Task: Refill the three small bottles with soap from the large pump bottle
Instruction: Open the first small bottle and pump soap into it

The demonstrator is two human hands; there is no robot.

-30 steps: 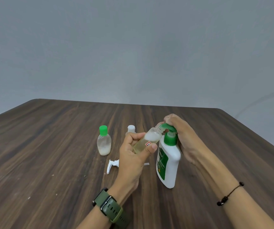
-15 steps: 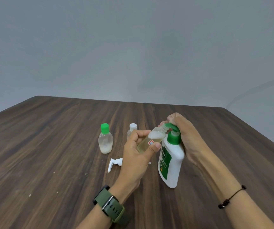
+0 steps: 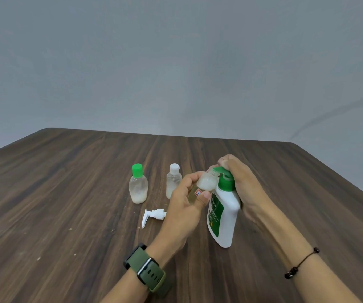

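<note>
The large pump bottle [image 3: 223,217] is white with a green label and green pump head. It stands near the front right of the wooden surface [image 3: 67,193], tilted, its long axis leaning top-right, its nozzle pointing left. The right hand [image 3: 239,182] closes its grip round the pump head from behind, fingers curled over the top.

The left hand [image 3: 187,204] grips a small clear bottle [image 3: 205,184] between thumb and fingers. This bottle is uncapped and tilted. Its long axis runs from lower left to upper right, and the open neck points up-right, meeting the nozzle. Whitish soap shows inside it.

Two capped small bottles stand upright behind the left hand: a green-capped bottle [image 3: 138,186] and, to its right, a white-capped bottle [image 3: 173,181]. A detached white pump head [image 3: 153,216] lies on its side just beside the left hand.
</note>
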